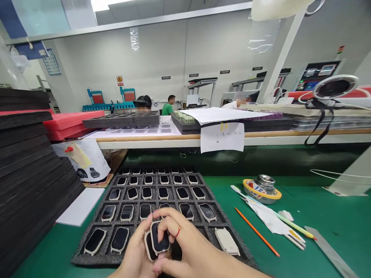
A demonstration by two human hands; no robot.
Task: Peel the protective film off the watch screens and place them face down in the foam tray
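Close together over the front of a dark foam tray [222, 216], my two hands hold two watch cases with black screens and pale frames. My left hand [130, 253] is closed around the lower watch case [149, 249], which is partly covered. With bent fingers, my right hand [188, 245] grips the upper watch case [164, 244], a fingertip lying on its screen. Rows of similar watch cases fill tray cells around them, such as a watch case [119, 239] left of my hands. At the front right, a pale watch case [227, 241] lies without its screen showing.
Black foam trays [26, 185] are stacked high on the left, beside a white pad [79, 206]. On the green mat at right lie an orange stick [256, 231], a steel ruler [330, 251], and a metal-topped jar [266, 184] with a yellow tape ring. A shelf [150, 143] crosses behind.
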